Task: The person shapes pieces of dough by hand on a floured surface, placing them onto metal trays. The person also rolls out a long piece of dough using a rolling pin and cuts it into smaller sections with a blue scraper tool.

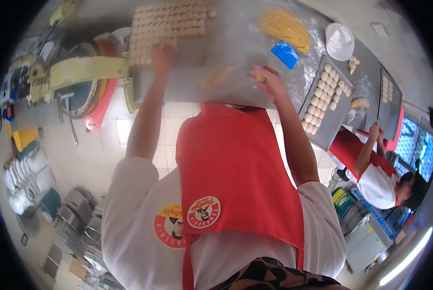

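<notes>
My left hand (164,56) is at the near edge of a tray of dough balls (168,24), set out in close rows. Its fingers are smeared by motion, so what they hold, if anything, does not show. Over the metal table (236,48), my right hand (270,83) is closed around a small piece of yellow dough (260,78). Between my hands lies a blurred strip of yellowish dough (218,77). Beyond the right hand are a blue dough scraper (285,54) and a large flat mass of yellow dough (286,28).
A white bowl of flour (340,41) stands at the far right, near a second tray of dough balls (323,94). A co-worker (366,164) works at the table's right end. Left of the table is a cream-coloured machine (86,72).
</notes>
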### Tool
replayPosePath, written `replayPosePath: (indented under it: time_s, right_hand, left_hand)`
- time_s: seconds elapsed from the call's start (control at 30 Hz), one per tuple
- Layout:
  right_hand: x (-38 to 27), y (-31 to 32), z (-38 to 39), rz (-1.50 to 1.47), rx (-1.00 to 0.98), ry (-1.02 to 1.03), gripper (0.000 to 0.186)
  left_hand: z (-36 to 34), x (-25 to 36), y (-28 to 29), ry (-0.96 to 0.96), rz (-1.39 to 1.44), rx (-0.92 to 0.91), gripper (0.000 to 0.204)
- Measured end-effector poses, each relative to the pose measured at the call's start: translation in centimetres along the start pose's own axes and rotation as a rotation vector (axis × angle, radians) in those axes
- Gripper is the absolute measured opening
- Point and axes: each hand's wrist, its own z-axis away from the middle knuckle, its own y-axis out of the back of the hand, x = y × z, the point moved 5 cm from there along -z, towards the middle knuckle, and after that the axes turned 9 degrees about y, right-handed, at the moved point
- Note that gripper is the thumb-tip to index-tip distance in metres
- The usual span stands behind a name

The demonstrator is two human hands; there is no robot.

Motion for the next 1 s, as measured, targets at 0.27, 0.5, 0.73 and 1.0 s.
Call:
replayPosePath:
  time_s: [0.27, 0.5, 0.73, 1.0]
  right_hand:
    - [-6.4, -4.0, 1.6, 0.450, 0.130, 0.485, 0.036]
    - [-5.1, 3.3, 2.2, 0.193, 0.282, 0.394, 0.026]
    - [-6.3, 6.8, 4.2, -0.106, 0.375, 0.428, 0.022]
    - [-7.1, 8.2, 4.7, 0.580, 0.229, 0.864, 0.030]
  left_hand:
    - [13.3, 20.6, -9.5, 0.145, 1.031, -0.602, 0.027]
    - [16.0, 27.2, -10.0, 0.479, 0.906, -0.848, 0.026]
    - [17.2, 28.8, -11.2, 0.602, 1.387, -0.946, 0.023]
    - [18.0, 31.5, -12.1, 0.492, 1.082, -1.108, 0.033]
